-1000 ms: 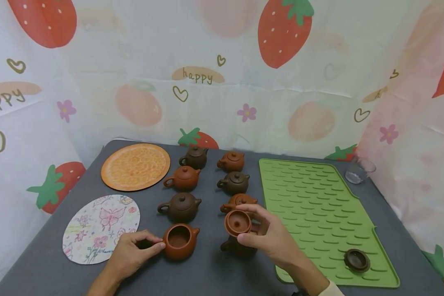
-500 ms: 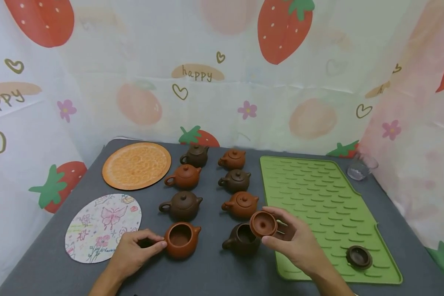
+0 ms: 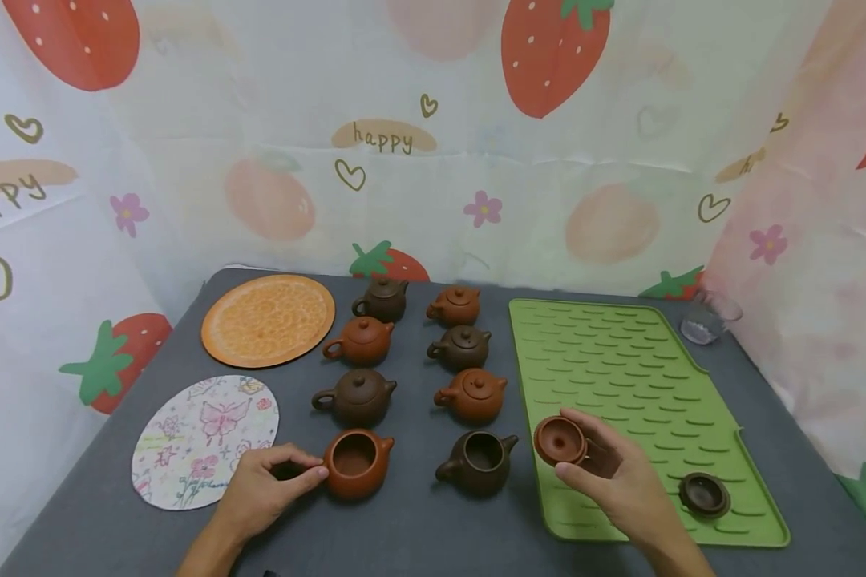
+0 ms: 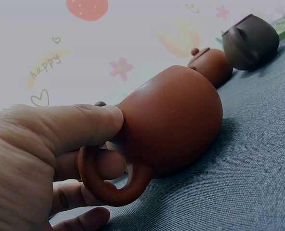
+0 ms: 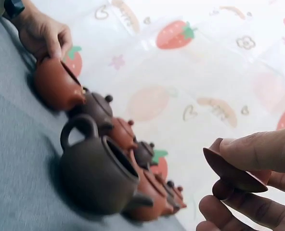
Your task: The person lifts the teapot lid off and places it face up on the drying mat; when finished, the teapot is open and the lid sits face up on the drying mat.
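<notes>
My left hand (image 3: 267,489) grips the handle of a reddish-brown teapot (image 4: 176,120) that stands lidless on the cloth, its inside visible from above. In the left wrist view the thumb presses on top while a finger passes through the handle loop. My right hand (image 3: 621,473) pinches a reddish-brown teapot lid (image 3: 560,441), underside turned up, over the left edge of the green mat (image 3: 621,385). Between the hands stands a dark brown teapot (image 3: 479,465), also without a lid. A dark lid (image 3: 705,494) lies upside down on the mat.
Behind stand two columns of lidded teapots, reddish and dark, such as a dark one (image 3: 361,397) and a reddish one (image 3: 474,397). At the left lie an orange round placemat (image 3: 269,320) and a butterfly-print placemat (image 3: 180,425). A clear glass cup (image 3: 703,320) stands back right.
My right hand has carried the reddish lid rightward, from above the dark teapot to over the mat's edge, uncovering that pot's opening. The left hand stays on its teapot handle.
</notes>
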Available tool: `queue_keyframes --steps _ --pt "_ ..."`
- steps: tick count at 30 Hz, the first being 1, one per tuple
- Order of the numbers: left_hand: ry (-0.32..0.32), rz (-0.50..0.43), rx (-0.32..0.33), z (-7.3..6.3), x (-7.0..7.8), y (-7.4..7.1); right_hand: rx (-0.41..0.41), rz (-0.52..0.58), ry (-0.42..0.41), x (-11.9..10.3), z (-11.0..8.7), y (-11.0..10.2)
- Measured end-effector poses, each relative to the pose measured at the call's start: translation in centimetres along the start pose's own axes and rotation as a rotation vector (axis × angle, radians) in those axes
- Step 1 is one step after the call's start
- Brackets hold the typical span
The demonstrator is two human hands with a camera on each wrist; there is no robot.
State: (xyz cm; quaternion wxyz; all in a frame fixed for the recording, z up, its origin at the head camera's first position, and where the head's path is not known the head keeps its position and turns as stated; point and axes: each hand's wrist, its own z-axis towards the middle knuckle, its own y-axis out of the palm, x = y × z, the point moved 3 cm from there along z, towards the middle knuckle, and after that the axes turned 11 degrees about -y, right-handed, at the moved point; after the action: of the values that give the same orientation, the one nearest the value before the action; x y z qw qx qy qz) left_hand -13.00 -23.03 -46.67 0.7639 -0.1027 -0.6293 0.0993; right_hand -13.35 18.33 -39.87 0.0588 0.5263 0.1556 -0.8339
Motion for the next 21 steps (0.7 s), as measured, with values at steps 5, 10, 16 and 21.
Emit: queue_keyframes --steps 5,10,16,21 --pt "0.004 -0.006 0.008 -0.1 -0.1 0.2 0.021 -0.035 0.023 0.6 -1.0 -1.0" --pt "-0.009 -0.009 0.007 -0.1 -0.2 0.1 0.025 -0.048 0.044 1.1 -1.5 -1.7" --pt "-0.025 -0.006 0.003 -0.1 -0.2 0.2 0.043 -0.087 0.133 1.7 -2.6 -2.8" --pt "-0.029 0.000 0.000 0.0 -0.1 0.1 0.055 -0.127 0.176 2.1 -3.3 -3.5"
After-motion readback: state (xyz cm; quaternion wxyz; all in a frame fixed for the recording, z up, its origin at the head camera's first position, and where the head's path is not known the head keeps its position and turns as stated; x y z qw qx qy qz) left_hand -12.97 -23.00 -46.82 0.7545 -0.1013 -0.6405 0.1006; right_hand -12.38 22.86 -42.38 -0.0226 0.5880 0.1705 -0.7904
